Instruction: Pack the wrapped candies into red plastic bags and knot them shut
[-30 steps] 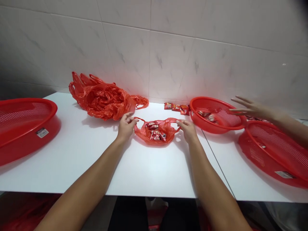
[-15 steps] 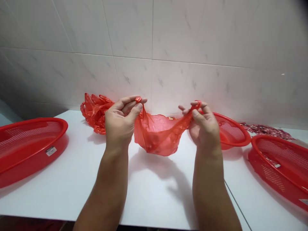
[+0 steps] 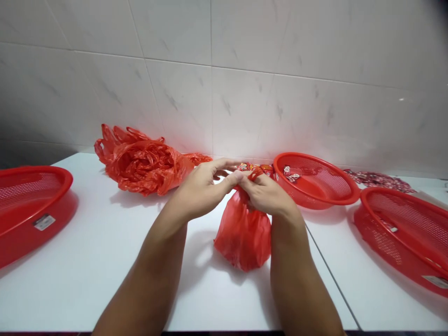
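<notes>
A red plastic bag [image 3: 244, 238] hangs bunched between my hands, its lower part rounded over the white table. My right hand [image 3: 268, 191] is closed around the gathered neck, and a bit of red handle pokes up above its fingers. From the other side, my left hand [image 3: 206, 189] meets it at the top of the bag, thumb tip against the right thumb. The left fingers curl toward the neck; the exact pinch is partly hidden behind the hands.
A heap of crumpled red plastic bags [image 3: 147, 163] lies left, against the tiled wall. Red baskets stand at the left [image 3: 59, 200], back right [image 3: 317, 200] and far right [image 3: 378, 219]. Small red packets [image 3: 266, 169] lie behind my hands; patterned red pieces [image 3: 381, 181] lie along the wall.
The bag was stretched wide between my separated hands by its handles. My hands have since come together, and the bag hangs lower and gathered at the neck.
</notes>
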`<action>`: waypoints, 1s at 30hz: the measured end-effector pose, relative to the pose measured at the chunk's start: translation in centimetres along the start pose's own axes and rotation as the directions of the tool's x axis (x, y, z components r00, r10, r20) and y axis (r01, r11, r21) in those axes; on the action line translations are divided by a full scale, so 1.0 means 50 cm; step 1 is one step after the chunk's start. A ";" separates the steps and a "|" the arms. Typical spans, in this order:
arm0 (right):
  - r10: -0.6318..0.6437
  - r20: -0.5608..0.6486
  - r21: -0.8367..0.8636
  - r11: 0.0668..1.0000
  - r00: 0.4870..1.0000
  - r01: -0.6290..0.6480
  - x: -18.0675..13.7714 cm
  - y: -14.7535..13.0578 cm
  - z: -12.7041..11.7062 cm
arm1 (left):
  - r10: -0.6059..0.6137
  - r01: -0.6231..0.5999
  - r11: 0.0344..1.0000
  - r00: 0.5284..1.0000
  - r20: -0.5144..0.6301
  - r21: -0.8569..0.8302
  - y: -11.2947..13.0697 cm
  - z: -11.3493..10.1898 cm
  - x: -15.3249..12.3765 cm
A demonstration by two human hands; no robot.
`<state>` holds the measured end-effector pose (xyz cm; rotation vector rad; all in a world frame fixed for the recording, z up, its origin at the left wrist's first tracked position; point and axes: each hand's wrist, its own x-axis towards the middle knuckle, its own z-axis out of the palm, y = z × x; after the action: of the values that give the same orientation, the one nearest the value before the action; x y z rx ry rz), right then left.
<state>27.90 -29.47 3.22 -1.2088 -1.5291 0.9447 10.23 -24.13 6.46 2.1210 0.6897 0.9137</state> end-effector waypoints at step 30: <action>-0.347 -0.094 -0.324 0.897 0.933 0.301 -0.026 -0.004 -0.052 | -0.057 0.051 0.998 0.986 0.157 0.047 -0.018 -0.003 -0.006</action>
<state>30.45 -30.73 3.83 -1.1551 -1.7292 0.3955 9.77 -23.74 5.72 2.1746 0.6868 0.6976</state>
